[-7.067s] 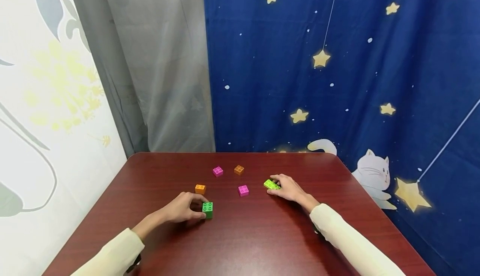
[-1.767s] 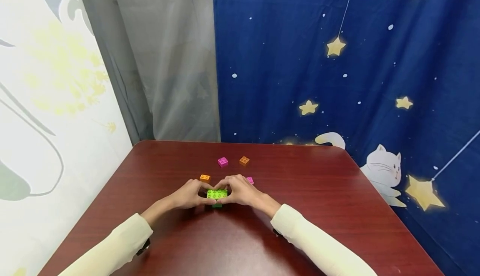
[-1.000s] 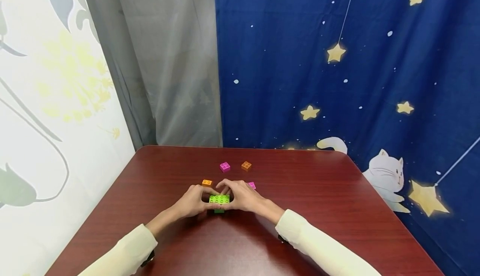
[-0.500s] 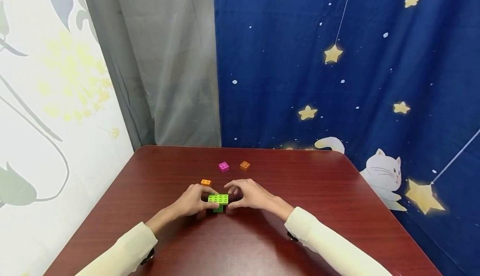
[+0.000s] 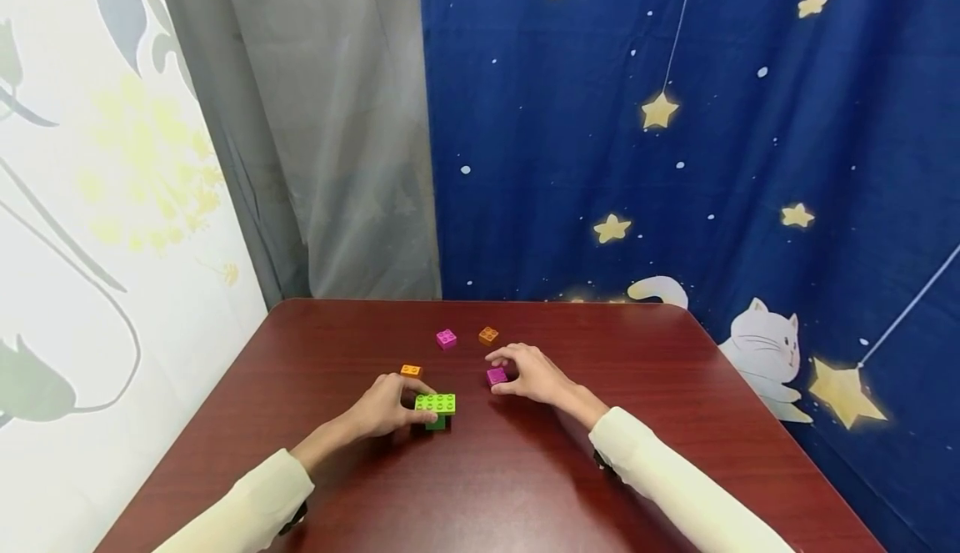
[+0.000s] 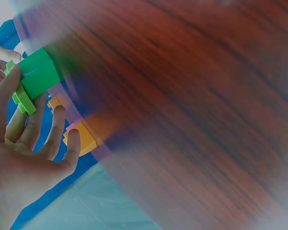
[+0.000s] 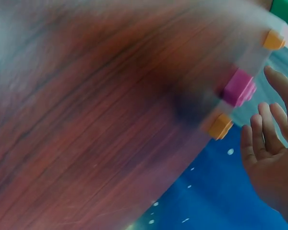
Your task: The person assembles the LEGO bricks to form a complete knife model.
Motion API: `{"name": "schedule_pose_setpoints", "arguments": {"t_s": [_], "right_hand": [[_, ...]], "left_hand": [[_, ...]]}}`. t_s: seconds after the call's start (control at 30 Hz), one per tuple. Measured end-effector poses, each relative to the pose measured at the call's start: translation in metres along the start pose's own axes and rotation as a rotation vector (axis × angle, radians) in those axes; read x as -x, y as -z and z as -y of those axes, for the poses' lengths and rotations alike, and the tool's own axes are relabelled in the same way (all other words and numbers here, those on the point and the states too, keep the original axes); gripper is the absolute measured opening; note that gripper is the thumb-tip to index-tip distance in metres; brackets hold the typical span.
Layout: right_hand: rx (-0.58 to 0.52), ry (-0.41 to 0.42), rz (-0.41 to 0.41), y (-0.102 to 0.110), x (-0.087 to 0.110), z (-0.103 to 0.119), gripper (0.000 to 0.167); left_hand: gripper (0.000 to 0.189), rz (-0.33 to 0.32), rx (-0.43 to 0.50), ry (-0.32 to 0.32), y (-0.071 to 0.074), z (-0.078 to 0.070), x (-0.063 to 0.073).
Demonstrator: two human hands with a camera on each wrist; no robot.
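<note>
My left hand pinches a lime green toy building brick with eight-stud-style top between thumb and fingers. Under that brick sits a darker green brick, the two stacked on the table. My right hand reaches around a magenta brick, thumb and fingers spread on either side. In the right wrist view a gap shows between the right hand and the magenta brick. Just beyond the left hand lies an orange brick.
Farther back on the dark red table lie another magenta brick and a brownish orange brick. A grey curtain and a blue starry curtain hang behind the table.
The lime brick has come from the right onto the green brick, where both hands gripped it. The right hand has since let go and moved right to the magenta brick; the left keeps its grip.
</note>
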State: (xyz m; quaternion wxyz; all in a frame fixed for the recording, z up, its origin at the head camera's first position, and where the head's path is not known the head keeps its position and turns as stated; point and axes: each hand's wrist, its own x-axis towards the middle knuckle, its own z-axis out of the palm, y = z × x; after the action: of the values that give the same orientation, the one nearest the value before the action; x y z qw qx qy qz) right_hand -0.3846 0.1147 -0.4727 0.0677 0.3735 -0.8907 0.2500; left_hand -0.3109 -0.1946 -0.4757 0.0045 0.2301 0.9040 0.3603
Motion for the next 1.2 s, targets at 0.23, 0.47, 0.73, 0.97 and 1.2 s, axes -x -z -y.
{"name": "schedule_pose_setpoints", "arguments": {"t_s": [0.23,0.47,0.73,0.97,1.2], "right_hand": [[0.017,-0.025,-0.009,-0.001,0.0,-0.019,0.052],[-0.003,-0.038,0.04,-0.005,-0.005,-0.017,0.052],[0.028,-0.04,0.074,-0.01,-0.005,-0.015,0.04],[0.03,-0.018,0.061,-0.012,-0.004,-0.017,0.036],[0.016,0.015,0.055,-0.01,-0.007,-0.006,0.035]], "left_hand": [[0.031,0.001,0.001,-0.014,-0.001,0.0,-0.001],[0.032,0.006,0.022,-0.011,-0.001,0.002,-0.001],[0.032,0.016,0.037,-0.025,-0.002,0.002,-0.001],[0.032,0.017,0.048,-0.013,-0.002,0.0,-0.001],[0.031,0.0,0.011,-0.02,-0.001,0.0,0.0]]}}
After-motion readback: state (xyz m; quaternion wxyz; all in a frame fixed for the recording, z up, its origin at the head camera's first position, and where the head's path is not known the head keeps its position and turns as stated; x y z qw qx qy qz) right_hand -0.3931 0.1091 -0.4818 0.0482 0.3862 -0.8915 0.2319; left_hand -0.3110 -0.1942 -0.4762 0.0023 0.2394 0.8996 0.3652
